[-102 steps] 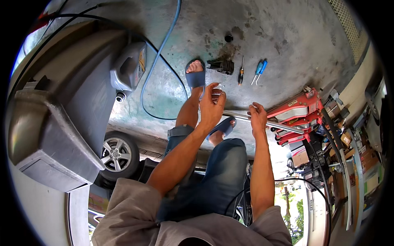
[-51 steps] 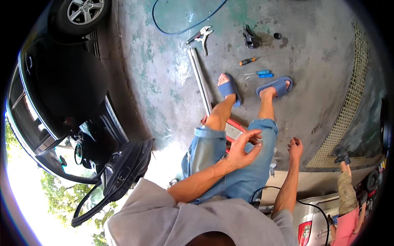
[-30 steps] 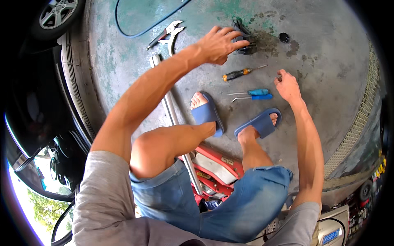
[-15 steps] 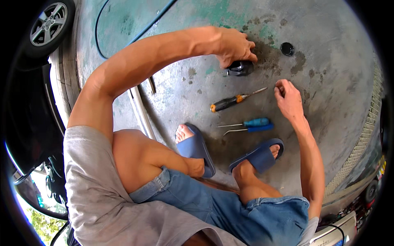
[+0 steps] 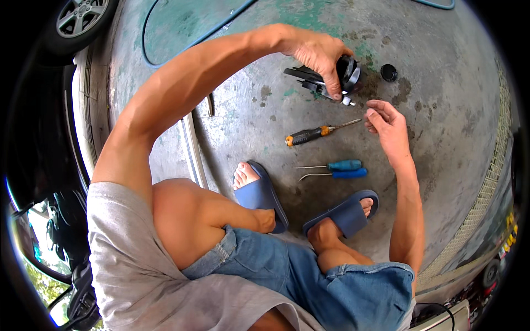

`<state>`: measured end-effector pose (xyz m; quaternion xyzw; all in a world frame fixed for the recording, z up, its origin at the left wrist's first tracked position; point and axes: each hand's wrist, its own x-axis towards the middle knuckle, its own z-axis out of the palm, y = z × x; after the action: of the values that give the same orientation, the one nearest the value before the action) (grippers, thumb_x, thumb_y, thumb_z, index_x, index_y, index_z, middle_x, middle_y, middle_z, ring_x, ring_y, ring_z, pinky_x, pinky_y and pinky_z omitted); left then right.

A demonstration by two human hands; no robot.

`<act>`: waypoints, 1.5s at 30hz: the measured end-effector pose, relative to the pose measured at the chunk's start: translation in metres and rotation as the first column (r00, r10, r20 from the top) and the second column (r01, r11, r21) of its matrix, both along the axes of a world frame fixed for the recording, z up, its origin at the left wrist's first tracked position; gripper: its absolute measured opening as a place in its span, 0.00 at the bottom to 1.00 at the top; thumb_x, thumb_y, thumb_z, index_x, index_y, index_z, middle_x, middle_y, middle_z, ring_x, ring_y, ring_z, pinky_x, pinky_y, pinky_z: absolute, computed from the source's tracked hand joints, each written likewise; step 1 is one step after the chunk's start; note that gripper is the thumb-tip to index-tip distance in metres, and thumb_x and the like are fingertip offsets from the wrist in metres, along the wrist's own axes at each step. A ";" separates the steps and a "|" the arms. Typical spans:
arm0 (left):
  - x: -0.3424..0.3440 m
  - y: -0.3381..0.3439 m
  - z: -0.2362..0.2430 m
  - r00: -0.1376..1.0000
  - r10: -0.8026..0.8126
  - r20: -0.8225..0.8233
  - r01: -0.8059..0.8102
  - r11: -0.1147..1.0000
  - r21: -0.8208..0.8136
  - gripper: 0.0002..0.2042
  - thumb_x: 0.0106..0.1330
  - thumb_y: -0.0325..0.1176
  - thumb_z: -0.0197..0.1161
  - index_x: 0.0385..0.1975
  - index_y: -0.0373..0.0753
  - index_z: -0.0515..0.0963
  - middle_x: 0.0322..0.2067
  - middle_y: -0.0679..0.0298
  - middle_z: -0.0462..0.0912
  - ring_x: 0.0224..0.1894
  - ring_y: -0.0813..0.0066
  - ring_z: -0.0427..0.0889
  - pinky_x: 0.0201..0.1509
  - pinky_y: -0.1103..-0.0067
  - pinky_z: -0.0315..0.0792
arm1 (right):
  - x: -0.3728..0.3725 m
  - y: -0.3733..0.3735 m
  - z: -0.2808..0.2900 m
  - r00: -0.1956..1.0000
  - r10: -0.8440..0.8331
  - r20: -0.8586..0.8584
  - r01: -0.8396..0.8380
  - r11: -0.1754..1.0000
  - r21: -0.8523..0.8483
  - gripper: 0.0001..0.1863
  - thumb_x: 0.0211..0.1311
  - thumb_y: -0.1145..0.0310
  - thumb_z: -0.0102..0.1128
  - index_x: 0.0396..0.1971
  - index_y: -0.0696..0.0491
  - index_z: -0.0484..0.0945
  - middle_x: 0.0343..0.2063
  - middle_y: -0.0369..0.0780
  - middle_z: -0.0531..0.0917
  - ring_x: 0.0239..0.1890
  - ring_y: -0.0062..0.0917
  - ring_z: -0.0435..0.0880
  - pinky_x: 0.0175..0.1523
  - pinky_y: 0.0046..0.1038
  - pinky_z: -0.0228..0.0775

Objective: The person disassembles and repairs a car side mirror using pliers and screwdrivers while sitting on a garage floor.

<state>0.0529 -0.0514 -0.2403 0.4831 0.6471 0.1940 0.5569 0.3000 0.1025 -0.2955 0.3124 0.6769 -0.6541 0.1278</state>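
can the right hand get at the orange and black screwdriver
Probably yes: the right hand is near the tip of the orange and black screwdriver, with nothing visible between them.

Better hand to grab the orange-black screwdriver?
Probably the right: the right hand looks empty, close to the tip of the orange-black screwdriver; the left hand grips the black part.

A grey shirt (image 5: 130,237) tops denim shorts (image 5: 345,292) and blue sandals (image 5: 257,193)

I see on floor (image 5: 447,116): cap (image 5: 389,73) just right of part (image 5: 349,71) in left hand (image 5: 320,56); screwdriver (image 5: 307,135) between part and two thin tools (image 5: 346,165); sandals (image 5: 255,193) nearest; grating (image 5: 503,129) along right edge.
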 end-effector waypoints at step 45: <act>0.116 -0.290 -0.011 0.060 0.855 0.514 -0.945 0.215 -0.247 0.37 0.57 0.29 0.77 0.66 0.30 0.66 0.48 0.56 0.85 0.51 0.75 0.83 0.60 0.76 0.74 | -0.128 -0.167 0.025 0.862 0.501 -0.083 -0.507 0.858 -0.084 0.12 0.67 0.72 0.65 0.47 0.62 0.80 0.38 0.44 0.87 0.41 0.25 0.87 0.44 0.26 0.79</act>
<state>0.1691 -0.3416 -0.2518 -0.0657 0.5929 0.6763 0.4322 0.1720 -0.0648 -0.2703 0.0984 0.7039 -0.6406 0.2906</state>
